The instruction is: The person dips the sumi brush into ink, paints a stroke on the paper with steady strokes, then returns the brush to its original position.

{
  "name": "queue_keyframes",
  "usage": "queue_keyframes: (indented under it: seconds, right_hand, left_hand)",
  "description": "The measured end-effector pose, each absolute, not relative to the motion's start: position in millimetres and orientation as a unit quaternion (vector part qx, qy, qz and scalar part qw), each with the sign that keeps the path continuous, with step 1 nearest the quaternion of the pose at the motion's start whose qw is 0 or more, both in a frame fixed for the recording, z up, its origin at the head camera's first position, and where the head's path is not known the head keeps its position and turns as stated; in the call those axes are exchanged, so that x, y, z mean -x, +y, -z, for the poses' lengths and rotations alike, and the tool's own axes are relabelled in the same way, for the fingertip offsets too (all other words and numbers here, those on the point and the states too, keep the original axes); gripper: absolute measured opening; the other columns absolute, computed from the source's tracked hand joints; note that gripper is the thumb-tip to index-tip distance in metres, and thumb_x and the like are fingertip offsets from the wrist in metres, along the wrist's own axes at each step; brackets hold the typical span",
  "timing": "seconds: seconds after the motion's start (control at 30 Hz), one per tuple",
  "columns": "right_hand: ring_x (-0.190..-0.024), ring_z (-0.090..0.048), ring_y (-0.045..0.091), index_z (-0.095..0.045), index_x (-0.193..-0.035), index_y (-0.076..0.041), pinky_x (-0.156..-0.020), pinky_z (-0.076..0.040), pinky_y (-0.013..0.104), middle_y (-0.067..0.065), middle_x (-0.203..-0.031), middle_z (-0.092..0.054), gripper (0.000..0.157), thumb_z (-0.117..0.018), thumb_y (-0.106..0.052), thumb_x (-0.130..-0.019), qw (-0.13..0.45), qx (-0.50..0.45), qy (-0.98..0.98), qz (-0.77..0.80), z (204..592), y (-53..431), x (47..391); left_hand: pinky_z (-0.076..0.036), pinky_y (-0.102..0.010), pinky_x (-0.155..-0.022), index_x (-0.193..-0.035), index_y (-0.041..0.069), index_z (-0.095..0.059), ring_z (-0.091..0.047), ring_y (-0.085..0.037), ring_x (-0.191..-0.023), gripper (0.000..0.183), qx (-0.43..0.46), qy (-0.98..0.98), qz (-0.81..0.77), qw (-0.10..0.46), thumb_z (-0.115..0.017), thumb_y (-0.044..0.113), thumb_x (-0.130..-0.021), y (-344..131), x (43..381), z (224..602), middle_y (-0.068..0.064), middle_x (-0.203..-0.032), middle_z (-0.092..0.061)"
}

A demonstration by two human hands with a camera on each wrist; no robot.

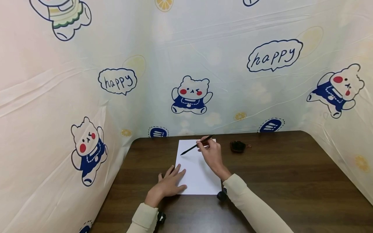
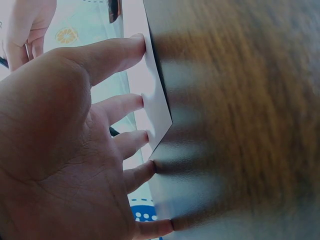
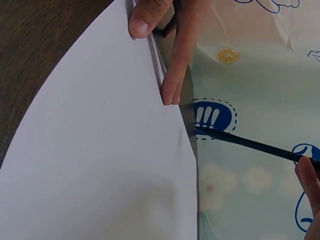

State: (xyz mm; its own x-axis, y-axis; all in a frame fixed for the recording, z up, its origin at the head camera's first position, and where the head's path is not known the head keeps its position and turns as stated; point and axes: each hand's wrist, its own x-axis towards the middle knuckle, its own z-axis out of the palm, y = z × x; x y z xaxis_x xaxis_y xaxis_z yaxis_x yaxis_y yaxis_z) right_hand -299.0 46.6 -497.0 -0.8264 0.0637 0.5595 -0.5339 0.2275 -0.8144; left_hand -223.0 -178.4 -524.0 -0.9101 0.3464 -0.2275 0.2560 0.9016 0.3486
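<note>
A white sheet of paper [image 1: 198, 174] lies on the brown table. My right hand [image 1: 212, 156] pinches a slim black brush [image 1: 190, 149] above the sheet's far half. The brush slants, its pointed tip down toward the far left of the paper, its other end up and right. In the right wrist view, the brush tip [image 3: 202, 130] stands beyond the fingers of the left hand. My left hand [image 1: 169, 183] rests at the sheet's near left side with spread fingers. Thumb and nearer fingertips [image 2: 137, 100] touch the paper, while the little finger reaches onto the table.
A small dark dish [image 1: 238, 146] with black contents and a short brownish handle stands right of the paper's far end. Printed cloth [image 1: 227, 97] hangs behind and along both sides of the table [image 1: 279, 174]. Dark wrist cameras [image 1: 222, 195] sit below both wrists.
</note>
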Motion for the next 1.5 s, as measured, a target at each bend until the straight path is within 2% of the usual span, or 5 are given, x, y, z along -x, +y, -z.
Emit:
queue_keyframes:
  seconds: [0.13, 0.37, 0.6, 0.93, 1.5]
  right_hand:
    - [-0.076, -0.079, 0.024, -0.072, -0.103, -0.002, -0.066, -0.064, 0.024, 0.015, -0.095, -0.079, 0.011, -0.075, -0.012, -0.101, 0.25, -0.159, -0.742, -0.601, 498.1, 44.7, 299.9]
    - [-0.075, -0.079, 0.03, -0.071, -0.102, 0.0, -0.064, -0.063, 0.023, 0.016, -0.094, -0.078, 0.011, -0.075, -0.01, -0.1, 0.255, -0.163, -0.743, -0.597, 501.4, 42.7, 299.5]
    - [-0.073, -0.079, 0.022, -0.072, -0.1, -0.003, -0.063, -0.062, 0.021, 0.014, -0.093, -0.078, 0.009, -0.075, -0.012, -0.101, 0.248, -0.159, -0.763, -0.576, 507.2, 42.8, 297.8]
    - [-0.072, -0.078, 0.025, -0.073, -0.099, -0.005, -0.061, -0.06, 0.02, 0.012, -0.092, -0.078, 0.006, -0.075, -0.011, -0.1, 0.254, -0.163, -0.781, -0.546, 507.5, 42.4, 294.0]
    - [-0.075, -0.078, 0.016, -0.074, -0.098, -0.007, -0.066, -0.063, 0.027, 0.008, -0.09, -0.079, 0.006, -0.075, -0.013, -0.1, 0.284, -0.166, -0.803, -0.496, 508.6, 42.6, 292.3]
  left_hand:
    - [-0.011, -0.088, -0.116, -0.165, 0.022, -0.042, -0.015, -0.043, -0.165, 0.074, -0.154, 0.964, -0.158, 0.147, -0.067, 0.049, -0.101, -178.3, 223.8, 523.8, -0.01, -0.179, -0.021]
    - [-0.011, -0.088, -0.117, -0.165, 0.022, -0.042, -0.014, -0.043, -0.165, 0.074, -0.154, 0.965, -0.157, 0.145, -0.067, 0.05, -0.101, -178.1, 223.4, 522.9, -0.009, -0.179, -0.022]
    - [-0.011, -0.088, -0.116, -0.165, 0.022, -0.043, -0.015, -0.042, -0.165, 0.074, -0.153, 0.965, -0.155, 0.146, -0.068, 0.051, -0.101, -178.1, 222.6, 524.1, -0.009, -0.179, -0.023]
    - [-0.011, -0.087, -0.117, -0.165, 0.023, -0.043, -0.015, -0.042, -0.165, 0.075, -0.153, 0.965, -0.155, 0.146, -0.068, 0.052, -0.1, -179.0, 224.2, 525.7, -0.008, -0.179, -0.022]
    - [-0.011, -0.087, -0.117, -0.166, 0.024, -0.042, -0.015, -0.04, -0.166, 0.075, -0.153, 0.966, -0.149, 0.146, -0.067, 0.051, -0.101, -178.6, 224.8, 527.2, -0.008, -0.179, -0.021]
